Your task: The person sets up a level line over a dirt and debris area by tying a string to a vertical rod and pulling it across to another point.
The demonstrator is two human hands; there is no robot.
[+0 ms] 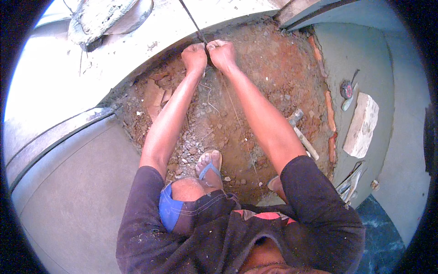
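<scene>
Between both hands at the top middle, a dark rod [194,23], slanting down from the upper edge and cut off there; too thin to tell from a stiff cord. Lower end lost among the fingertips. Just left of it, the left hand [194,58], curled, thumb and forefinger pinching the dark rod's lower end; just right, the right hand [221,53], pinching at the same spot. Cannot tell the set of the remaining fingers, folded largely out of sight.

Below the hands, a fine string [238,119], running down over the reddish dirt [255,68] and faint in places; upper end impossible to trace. Beside it, a pale curled thread [209,97]. Partly behind the left forearm, flat brown pieces [154,97]. By the right forearm, a hammer [305,140], lying aslant near the dark sleeve [315,187].

Farther right, on grey cement [376,68], a tape measure [346,89], a whitish block [362,125] and, lower, a bundle of narrow tools [350,182], hard to make out. Near the bottom, a sandalled foot [210,167]; the other foot [276,186] mostly hidden. At upper left, a crusted grey lump [102,20], cut off above, on a glaringly overexposed surface [59,68].
</scene>
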